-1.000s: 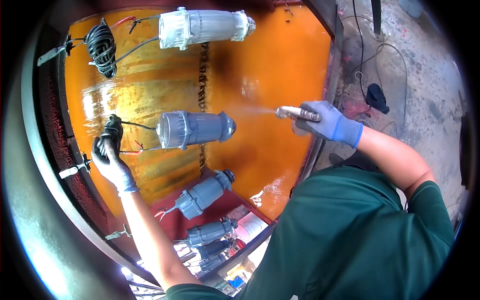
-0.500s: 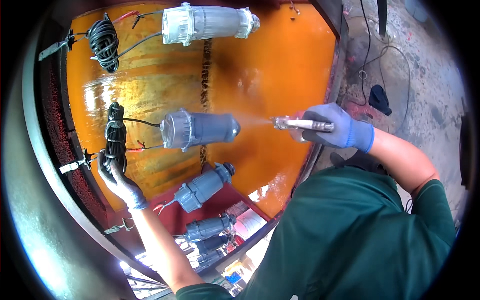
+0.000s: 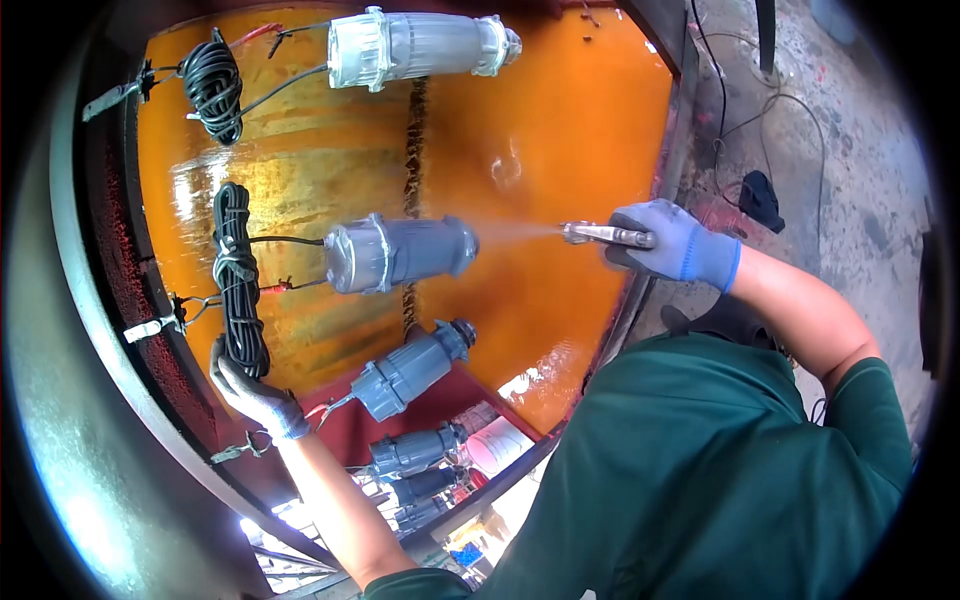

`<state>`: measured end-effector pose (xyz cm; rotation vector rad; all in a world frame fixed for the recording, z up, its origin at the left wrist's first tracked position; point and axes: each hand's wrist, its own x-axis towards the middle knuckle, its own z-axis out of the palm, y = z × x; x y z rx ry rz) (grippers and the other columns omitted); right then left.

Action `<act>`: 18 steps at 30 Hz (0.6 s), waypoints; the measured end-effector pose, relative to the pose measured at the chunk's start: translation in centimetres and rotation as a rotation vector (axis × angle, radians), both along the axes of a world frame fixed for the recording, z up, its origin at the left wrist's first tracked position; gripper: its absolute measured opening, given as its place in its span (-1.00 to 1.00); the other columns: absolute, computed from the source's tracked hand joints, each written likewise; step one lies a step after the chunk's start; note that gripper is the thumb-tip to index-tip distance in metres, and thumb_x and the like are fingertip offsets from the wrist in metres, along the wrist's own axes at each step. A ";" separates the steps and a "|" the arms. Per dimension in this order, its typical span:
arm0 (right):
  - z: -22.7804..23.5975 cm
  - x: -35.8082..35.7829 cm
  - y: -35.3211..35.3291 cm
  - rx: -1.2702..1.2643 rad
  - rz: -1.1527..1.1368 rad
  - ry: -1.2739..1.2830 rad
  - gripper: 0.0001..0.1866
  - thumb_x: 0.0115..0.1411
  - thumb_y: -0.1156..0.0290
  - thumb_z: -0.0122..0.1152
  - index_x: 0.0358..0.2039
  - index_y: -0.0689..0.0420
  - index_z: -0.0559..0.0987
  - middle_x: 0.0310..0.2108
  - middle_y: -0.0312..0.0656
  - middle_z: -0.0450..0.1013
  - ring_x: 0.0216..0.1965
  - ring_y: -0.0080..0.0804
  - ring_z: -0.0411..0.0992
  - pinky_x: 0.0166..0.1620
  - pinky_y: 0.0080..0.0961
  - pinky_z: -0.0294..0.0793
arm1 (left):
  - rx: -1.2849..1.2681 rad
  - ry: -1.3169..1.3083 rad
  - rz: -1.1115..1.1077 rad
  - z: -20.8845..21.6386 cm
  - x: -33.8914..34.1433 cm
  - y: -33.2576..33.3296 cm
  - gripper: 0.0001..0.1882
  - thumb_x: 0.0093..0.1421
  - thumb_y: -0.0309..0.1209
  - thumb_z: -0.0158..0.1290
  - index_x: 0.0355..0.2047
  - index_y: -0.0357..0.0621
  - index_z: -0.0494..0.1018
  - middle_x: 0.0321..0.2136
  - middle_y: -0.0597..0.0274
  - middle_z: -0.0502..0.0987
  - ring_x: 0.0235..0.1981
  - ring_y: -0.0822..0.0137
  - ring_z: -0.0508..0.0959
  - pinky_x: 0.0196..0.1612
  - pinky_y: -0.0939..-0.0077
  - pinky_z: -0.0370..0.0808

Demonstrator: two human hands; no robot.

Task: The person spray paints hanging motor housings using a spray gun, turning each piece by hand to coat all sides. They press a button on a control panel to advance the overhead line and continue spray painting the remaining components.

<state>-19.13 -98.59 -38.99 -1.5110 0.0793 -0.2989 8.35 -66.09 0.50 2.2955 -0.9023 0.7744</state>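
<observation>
A grey cylindrical housing (image 3: 400,255) with a ribbed collar hangs in the middle, joined by a lead to a tied bundle of black cable (image 3: 238,285). My gloved left hand (image 3: 255,398) is at the bundle's lower end, its fingers stretched along the cable and touching it. My right hand (image 3: 675,243), in a grey-blue glove, is closed around a metal spray gun (image 3: 605,234). From the nozzle a pale mist (image 3: 515,232) streams left onto the housing's rounded end. The gun's cup is hidden now.
Above hangs a paler housing (image 3: 420,47) with its coiled cable (image 3: 213,88). Below it are a tilted grey housing (image 3: 412,372) and several more. Metal clips (image 3: 150,328) hold leads along the dark left frame (image 3: 130,220). Behind stands an orange-coated panel (image 3: 560,120); a hose (image 3: 800,105) lies on the floor.
The cable bundle has tilted and its lower end moved down and right with my left hand. The housing has turned slightly. The spray gun has shifted right and up, still spraying.
</observation>
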 end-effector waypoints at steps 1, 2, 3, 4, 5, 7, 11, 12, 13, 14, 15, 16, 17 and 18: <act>-1.3 0.1 0.2 -0.246 -0.021 0.057 -0.79 0.23 0.27 0.40 -0.27 0.12 0.61 -0.40 -0.04 0.58 -0.35 0.01 0.59 -0.26 -0.16 0.55 | 0.242 -0.186 0.069 0.5 0.3 0.9 -0.47 0.53 -0.17 -0.15 0.22 -0.42 0.43 0.15 -0.05 0.51 0.17 0.11 0.53 0.29 0.19 0.43; -1.9 0.5 0.4 -0.494 -0.039 0.111 -0.80 0.24 0.27 0.39 -0.30 0.12 0.60 -0.40 -0.03 0.58 -0.35 0.00 0.59 -0.27 -0.17 0.54 | 0.153 -0.143 0.094 0.3 0.4 0.8 -0.47 0.53 -0.17 -0.15 0.19 -0.43 0.45 0.12 -0.06 0.53 0.13 0.10 0.55 0.26 0.18 0.45; -2.1 0.6 0.8 -0.490 -0.081 0.030 -0.79 0.24 0.27 0.41 -0.33 0.12 0.58 -0.43 -0.04 0.57 -0.39 -0.03 0.58 -0.29 -0.21 0.51 | 0.104 -0.118 0.125 0.2 0.2 0.7 -0.47 0.52 -0.16 -0.15 0.18 -0.42 0.47 0.11 -0.05 0.54 0.12 0.10 0.56 0.25 0.17 0.47; -2.0 0.4 0.7 -0.491 -0.081 0.031 -0.79 0.24 0.27 0.41 -0.33 0.12 0.58 -0.43 -0.04 0.57 -0.39 -0.03 0.58 -0.29 -0.21 0.51 | 0.054 -0.092 0.155 -0.1 -0.1 0.4 -0.47 0.52 -0.16 -0.15 0.16 -0.42 0.48 0.09 -0.05 0.55 0.10 0.09 0.57 0.23 0.17 0.48; 0.1 0.3 0.3 -0.263 -0.048 -0.020 -0.78 0.23 0.29 0.42 -0.33 0.13 0.58 -0.44 -0.04 0.56 -0.40 -0.04 0.58 -0.30 -0.22 0.51 | 0.116 -0.163 0.171 0.1 -0.1 1.4 -0.47 0.52 -0.15 -0.15 0.14 -0.42 0.50 0.08 -0.05 0.56 0.09 0.09 0.57 0.21 0.17 0.49; 2.0 0.1 0.0 0.026 -0.039 -0.091 -0.78 0.20 0.32 0.46 -0.34 0.14 0.59 -0.46 -0.03 0.55 -0.43 -0.06 0.58 -0.33 -0.26 0.51 | 0.292 -0.285 0.254 0.8 0.3 3.5 -0.55 0.45 -0.31 -0.15 0.16 -0.39 0.49 0.08 -0.10 0.54 0.07 0.03 0.58 0.17 0.16 0.53; 1.3 1.4 -0.4 -0.193 0.041 0.084 -0.77 0.23 0.24 0.39 -0.27 0.12 0.62 -0.41 -0.01 0.58 -0.37 0.02 0.59 -0.28 -0.18 0.54 | 0.099 -0.103 0.245 0.0 0.1 3.1 -0.53 0.47 -0.27 -0.18 0.15 -0.38 0.49 0.07 -0.07 0.53 0.07 0.07 0.56 0.17 0.18 0.52; 0.4 1.5 -0.1 -0.192 0.035 0.086 -0.77 0.23 0.24 0.39 -0.27 0.12 0.62 -0.41 -0.01 0.58 -0.37 0.02 0.59 -0.28 -0.18 0.54 | -0.035 -0.019 0.219 -0.3 0.6 2.9 -0.52 0.49 -0.24 -0.18 0.15 -0.38 0.49 0.07 -0.06 0.53 0.06 0.09 0.56 0.16 0.19 0.51; -0.7 1.6 0.3 -0.323 0.001 0.081 -0.76 0.24 0.23 0.37 -0.24 0.12 0.62 -0.39 0.00 0.59 -0.35 0.04 0.59 -0.26 -0.17 0.55 | 0.182 -0.153 0.243 0.1 1.3 4.1 -0.50 0.51 -0.18 -0.17 0.15 -0.36 0.50 0.06 -0.02 0.54 0.05 0.13 0.55 0.16 0.23 0.50; -0.7 1.8 0.6 -0.452 -0.022 0.073 -0.75 0.24 0.21 0.35 -0.20 0.11 0.63 -0.37 0.00 0.60 -0.32 0.06 0.60 -0.24 -0.15 0.56 | -0.027 -0.018 0.210 -0.3 1.0 4.0 -0.49 0.53 -0.13 -0.15 0.15 -0.35 0.50 0.06 0.01 0.53 0.04 0.16 0.54 0.15 0.25 0.50; -0.5 1.9 0.6 -0.449 -0.017 0.073 -0.75 0.24 0.21 0.35 -0.20 0.11 0.63 -0.37 0.00 0.60 -0.32 0.06 0.60 -0.24 -0.15 0.56 | -0.017 -0.027 0.239 -0.3 1.4 4.6 -0.49 0.53 -0.13 -0.12 0.16 -0.35 0.49 0.06 0.02 0.53 0.03 0.18 0.54 0.15 0.25 0.49; 0.1 1.9 0.4 -0.329 -0.027 0.050 -0.75 0.23 0.23 0.37 -0.19 0.11 0.63 -0.37 0.00 0.59 -0.32 0.04 0.60 -0.23 -0.15 0.57 | -0.006 -0.036 0.266 -0.2 2.2 5.6 -0.50 0.53 -0.13 -0.09 0.16 -0.35 0.48 0.05 0.03 0.52 0.03 0.19 0.54 0.15 0.24 0.49; 1.7 1.8 0.1 -0.213 -0.034 0.029 -0.75 0.23 0.25 0.39 -0.18 0.12 0.63 -0.38 -0.01 0.59 -0.32 0.02 0.61 -0.23 -0.16 0.57 | -0.015 -0.050 0.243 -0.1 2.9 7.3 -0.50 0.54 -0.13 -0.07 0.17 -0.35 0.46 0.05 0.03 0.52 0.02 0.20 0.54 0.14 0.25 0.50; 2.7 1.8 -0.4 -0.097 -0.047 0.009 -0.74 0.22 0.27 0.40 -0.16 0.12 0.63 -0.38 -0.01 0.59 -0.32 0.01 0.61 -0.23 -0.16 0.57 | -0.025 -0.065 0.213 -0.2 3.3 7.6 -0.51 0.54 -0.13 -0.05 0.18 -0.35 0.45 0.05 0.04 0.51 0.01 0.22 0.54 0.13 0.26 0.50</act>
